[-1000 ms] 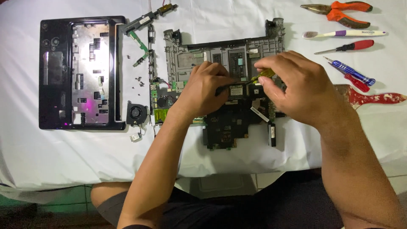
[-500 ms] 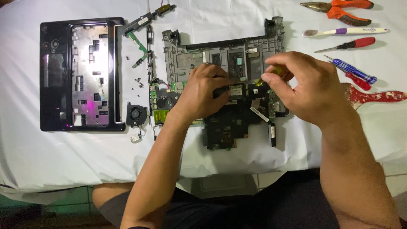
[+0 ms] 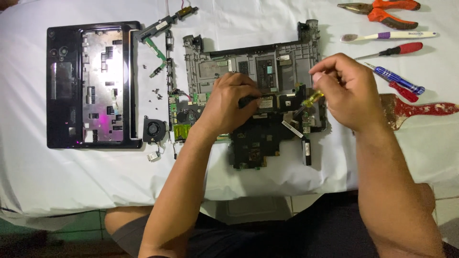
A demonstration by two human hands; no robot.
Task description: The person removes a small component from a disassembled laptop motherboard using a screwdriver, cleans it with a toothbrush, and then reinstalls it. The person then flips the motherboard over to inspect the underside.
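— While the left hand (image 3: 234, 102) presses flat on the laptop motherboard (image 3: 253, 138), what is the right hand (image 3: 346, 91) doing?

— It is closed around a small screwdriver with a yellow handle (image 3: 313, 99), fingertips pinching the top, the tip angled down at the board's right edge. The left hand is curled over a dark part in the middle of the board; whether it grips that part or only steadies it, I cannot tell.

— Where does the board sit?

— On the white-covered counter (image 3: 71, 177), lying in and partly out of the grey laptop base frame (image 3: 248, 59), with its lower half hanging toward the person.

— How would it handle?

— Light, stiff and thin, I would judge, but fragile: small chips and connectors all over. Best held by the bare edges, not by the components or the ribbon cable.

— What else is about?

— A black keyboard bezel (image 3: 91, 86) at the left, a small cooling fan (image 3: 154, 129) beside it, loose screws (image 3: 156, 91) between. On the right lie orange-handled pliers (image 3: 382, 8), a toothbrush (image 3: 387, 36), a red-handled screwdriver (image 3: 394, 50), a blue screwdriver (image 3: 397, 79) and a red-handled paintbrush (image 3: 416, 109).
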